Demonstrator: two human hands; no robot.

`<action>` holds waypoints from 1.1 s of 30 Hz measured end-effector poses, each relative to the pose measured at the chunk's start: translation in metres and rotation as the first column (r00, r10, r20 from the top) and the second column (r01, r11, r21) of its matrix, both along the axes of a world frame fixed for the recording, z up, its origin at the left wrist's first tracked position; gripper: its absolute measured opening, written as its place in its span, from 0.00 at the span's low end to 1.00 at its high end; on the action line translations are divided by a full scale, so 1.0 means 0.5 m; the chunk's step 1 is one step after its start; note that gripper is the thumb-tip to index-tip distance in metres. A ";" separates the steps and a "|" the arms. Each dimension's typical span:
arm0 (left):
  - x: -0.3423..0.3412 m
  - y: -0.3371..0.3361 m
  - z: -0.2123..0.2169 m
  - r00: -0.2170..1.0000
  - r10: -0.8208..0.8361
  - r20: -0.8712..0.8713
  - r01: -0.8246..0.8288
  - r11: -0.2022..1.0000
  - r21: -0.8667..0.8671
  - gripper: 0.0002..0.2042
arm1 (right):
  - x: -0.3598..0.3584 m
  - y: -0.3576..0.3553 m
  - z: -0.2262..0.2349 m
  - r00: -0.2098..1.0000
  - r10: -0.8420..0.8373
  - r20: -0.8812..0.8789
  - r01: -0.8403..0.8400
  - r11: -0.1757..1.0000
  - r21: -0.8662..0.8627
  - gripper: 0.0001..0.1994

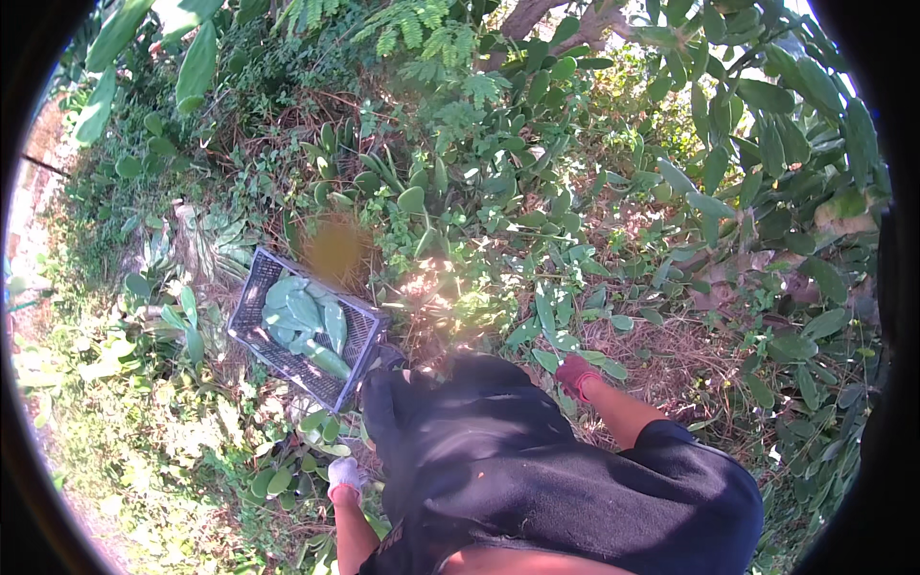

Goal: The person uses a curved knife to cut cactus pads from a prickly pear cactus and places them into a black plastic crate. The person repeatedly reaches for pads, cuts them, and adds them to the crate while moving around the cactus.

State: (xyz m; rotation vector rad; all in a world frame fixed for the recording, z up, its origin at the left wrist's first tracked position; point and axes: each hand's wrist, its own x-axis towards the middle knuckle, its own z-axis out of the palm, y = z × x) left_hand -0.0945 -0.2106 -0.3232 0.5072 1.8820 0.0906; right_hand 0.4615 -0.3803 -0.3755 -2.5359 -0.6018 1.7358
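Cactus thicket [412, 199], crate [362, 328] of pads [292, 311], red-gloved right hand [575, 377]

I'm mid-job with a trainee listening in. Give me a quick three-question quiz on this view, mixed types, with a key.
1. Multiple choice: what lies in the dark crate?
A) stones
B) flat green cactus pads
C) folded cloths

2. True or false: the left hand is inside the crate.

3. Fill in the colour: the right hand wears a ____ glove.

Key:
1. B
2. False; it is outside the crate, lower in the picture.
3. red
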 end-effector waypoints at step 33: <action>0.101 0.204 -0.005 0.894 -0.400 -0.203 0.412 0.911 0.018 0.06 | -0.094 -0.115 0.026 0.888 -0.435 0.148 0.439 0.898 0.005 0.15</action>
